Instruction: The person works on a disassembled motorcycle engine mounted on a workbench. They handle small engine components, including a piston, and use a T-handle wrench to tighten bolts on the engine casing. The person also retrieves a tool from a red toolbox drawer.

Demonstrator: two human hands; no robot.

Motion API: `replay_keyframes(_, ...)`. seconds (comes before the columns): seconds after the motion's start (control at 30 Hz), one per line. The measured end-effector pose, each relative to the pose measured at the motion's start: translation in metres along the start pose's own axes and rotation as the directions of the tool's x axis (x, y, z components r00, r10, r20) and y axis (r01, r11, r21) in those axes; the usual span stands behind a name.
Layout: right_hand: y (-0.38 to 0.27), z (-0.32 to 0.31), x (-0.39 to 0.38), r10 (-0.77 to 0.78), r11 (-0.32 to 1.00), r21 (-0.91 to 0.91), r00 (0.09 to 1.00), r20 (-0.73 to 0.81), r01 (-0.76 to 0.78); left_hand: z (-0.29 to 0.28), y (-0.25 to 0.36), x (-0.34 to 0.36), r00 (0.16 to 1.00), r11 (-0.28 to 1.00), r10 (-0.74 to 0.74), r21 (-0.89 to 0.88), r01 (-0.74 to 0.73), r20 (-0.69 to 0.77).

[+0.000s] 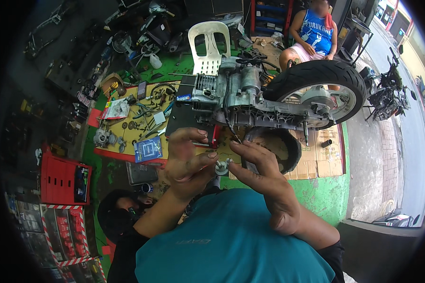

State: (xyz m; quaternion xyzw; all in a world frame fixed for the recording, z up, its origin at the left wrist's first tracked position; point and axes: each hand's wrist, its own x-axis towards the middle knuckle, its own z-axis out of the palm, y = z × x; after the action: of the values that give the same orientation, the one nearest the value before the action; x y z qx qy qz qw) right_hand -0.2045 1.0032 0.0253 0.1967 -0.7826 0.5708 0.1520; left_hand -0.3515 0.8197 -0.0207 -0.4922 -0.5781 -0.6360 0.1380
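In front of my chest, a small pale metal part (pixel 221 168) with a rounded, flanged shape sits between my two hands. My left hand (pixel 188 158) pinches it from the left, with the other fingers curled above. From the other side, the fingertips of my right hand (pixel 262 172) close on its right end. The part is too small to name. Just beyond my hands lies a bare scooter engine (pixel 243 87) with its rear wheel (pixel 316 92) attached, and a black cable hangs down toward my right fingers.
Tools and loose parts cover the yellow mat (pixel 113 150) at left, beside a blue packet (pixel 148 150). A black round tub (pixel 293 146) stands on cardboard (pixel 316 162). One person (pixel 314 33) sits at the back right; another (pixel 115 212) is close at my left. A white chair (pixel 208 42) stands behind the engine.
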Motion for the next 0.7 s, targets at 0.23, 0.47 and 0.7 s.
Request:
replay_keyframes(0.23,-0.012,-0.001,-0.007,-0.009,0.959,-0.282,1.000,0.008,0.011,0.002,0.009,-0.001,0.997,0.977,0.078,0.197,-0.078,0.008)
replay_keyframes(0.47,-0.039,-0.008,-0.015,-0.003,0.829,-0.559,1.000,0.000,0.003,0.003,0.018,0.000,0.989,0.940,0.146,0.312,-0.139,0.000)
replay_keyframes(0.7,-0.041,-0.008,-0.019,-0.023,0.809,-0.588,1.000,-0.007,0.014,0.007,0.028,0.001,0.989,0.938,0.145,0.315,-0.143,0.017)
